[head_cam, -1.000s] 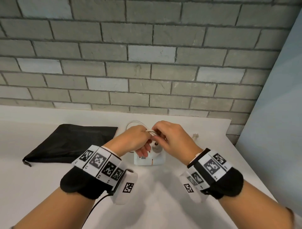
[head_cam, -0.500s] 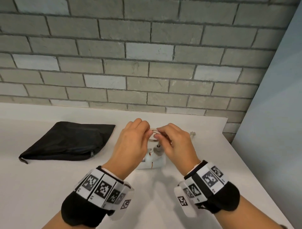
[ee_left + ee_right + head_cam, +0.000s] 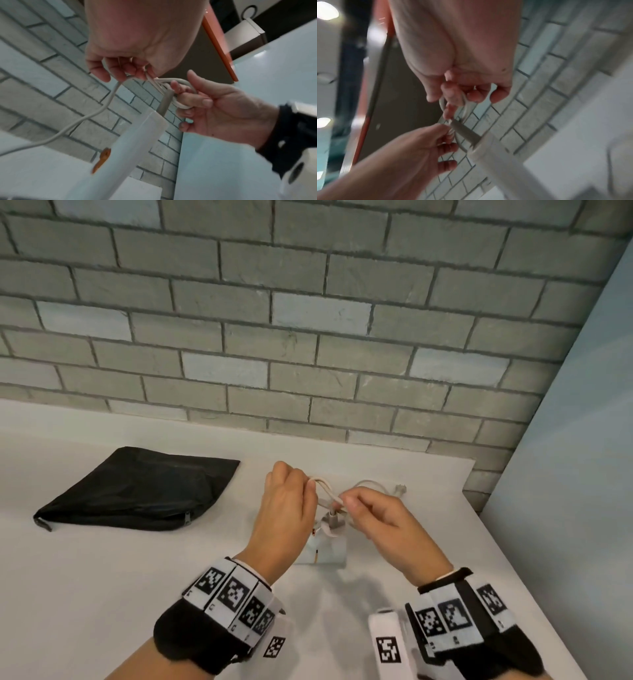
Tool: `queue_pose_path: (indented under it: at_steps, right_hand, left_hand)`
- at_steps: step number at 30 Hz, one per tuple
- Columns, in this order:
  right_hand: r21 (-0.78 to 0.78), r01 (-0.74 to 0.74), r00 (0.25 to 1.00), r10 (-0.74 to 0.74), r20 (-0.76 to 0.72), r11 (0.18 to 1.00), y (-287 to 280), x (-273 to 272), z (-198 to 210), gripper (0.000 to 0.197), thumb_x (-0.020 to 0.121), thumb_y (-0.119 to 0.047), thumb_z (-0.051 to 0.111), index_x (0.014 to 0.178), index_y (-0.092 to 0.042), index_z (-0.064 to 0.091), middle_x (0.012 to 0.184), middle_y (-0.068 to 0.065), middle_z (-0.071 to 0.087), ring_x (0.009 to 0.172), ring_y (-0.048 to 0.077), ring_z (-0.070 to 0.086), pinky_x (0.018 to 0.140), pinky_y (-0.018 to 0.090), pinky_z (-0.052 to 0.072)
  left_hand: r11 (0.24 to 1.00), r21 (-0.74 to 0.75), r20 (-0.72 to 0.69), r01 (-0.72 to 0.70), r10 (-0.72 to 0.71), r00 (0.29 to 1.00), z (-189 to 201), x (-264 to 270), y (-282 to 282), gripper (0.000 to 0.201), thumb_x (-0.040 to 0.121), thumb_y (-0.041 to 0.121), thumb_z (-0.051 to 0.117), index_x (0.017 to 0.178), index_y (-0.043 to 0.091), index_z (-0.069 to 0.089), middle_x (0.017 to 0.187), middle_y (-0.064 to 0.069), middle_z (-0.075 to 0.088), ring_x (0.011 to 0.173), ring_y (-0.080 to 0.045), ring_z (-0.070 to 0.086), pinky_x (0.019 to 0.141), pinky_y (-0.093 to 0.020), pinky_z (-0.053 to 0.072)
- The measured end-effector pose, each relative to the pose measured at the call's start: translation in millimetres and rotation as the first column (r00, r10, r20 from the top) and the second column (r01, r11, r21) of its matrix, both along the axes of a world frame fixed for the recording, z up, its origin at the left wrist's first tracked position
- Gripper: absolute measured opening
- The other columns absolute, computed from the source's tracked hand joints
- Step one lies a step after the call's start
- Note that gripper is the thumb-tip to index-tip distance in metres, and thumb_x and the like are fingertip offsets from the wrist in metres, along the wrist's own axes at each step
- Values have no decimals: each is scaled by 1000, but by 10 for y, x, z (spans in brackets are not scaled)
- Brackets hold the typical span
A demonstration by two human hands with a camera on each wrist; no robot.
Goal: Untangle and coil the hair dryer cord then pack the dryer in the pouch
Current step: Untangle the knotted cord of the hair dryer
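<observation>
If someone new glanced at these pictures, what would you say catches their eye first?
Most likely the two hands meeting at the table's middle: the left hand and right hand both pinch loops of the pale cord just above the white hair dryer. Next, the black pouch lying flat to the left, apart from the hands, against the white table.

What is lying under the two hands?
Under the left hand and right hand, which hold loops of the cord, the white hair dryer lies on the table. The hands cover part of it.
</observation>
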State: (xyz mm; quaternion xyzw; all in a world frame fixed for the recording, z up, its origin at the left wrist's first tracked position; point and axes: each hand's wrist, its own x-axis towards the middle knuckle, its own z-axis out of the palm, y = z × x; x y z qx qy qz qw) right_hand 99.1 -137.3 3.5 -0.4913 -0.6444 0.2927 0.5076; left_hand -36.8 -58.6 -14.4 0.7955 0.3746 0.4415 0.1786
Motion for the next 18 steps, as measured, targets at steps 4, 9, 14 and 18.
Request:
queue_pose_path:
  at_steps: [4,9,14,18]
  right_hand:
    - [89,58,986,-70,149,994,6,170,62,16,88,-28,52,81,-32,66,71,-19,63,79,11,52,77,15,38]
    - [148,-86,678,166,-716,985,-96,390,-53,17,69,-13,74,70,-23,60,87,-4,68,79,7,57,65,16,47]
    - [-27,-24,927,12,-376,999,-125,443,112,6,86,-11,53,91,-15,53,83,3,66,79,11,59,64,18,47]
    - [115,192,932,-218,290,975,-105,172,247,14,87,-36,52,89,-25,60,86,-9,62,83,7,53,72,15,38]
  left_hand:
    - [998,65,-13,9,-8,1000,67,-16,46,19,93,25,33,79,16,42,94,-3,37,87,-20,41,80,-29,36]
    - [972,-216,194,89,-46,980,10,-135,244,19,97,19,34,90,14,51,107,-10,61,90,-19,54,80,-27,40]
    - [978,-177,233,108,-65,970,121,-154,219,24,98,20,31,75,14,38,62,1,51,56,-3,52,57,-13,41]
    - [983,-100,183,157,-136,974,212,-80,124,25,97,26,32,85,5,39,61,-7,46,58,-29,50,59,-39,45]
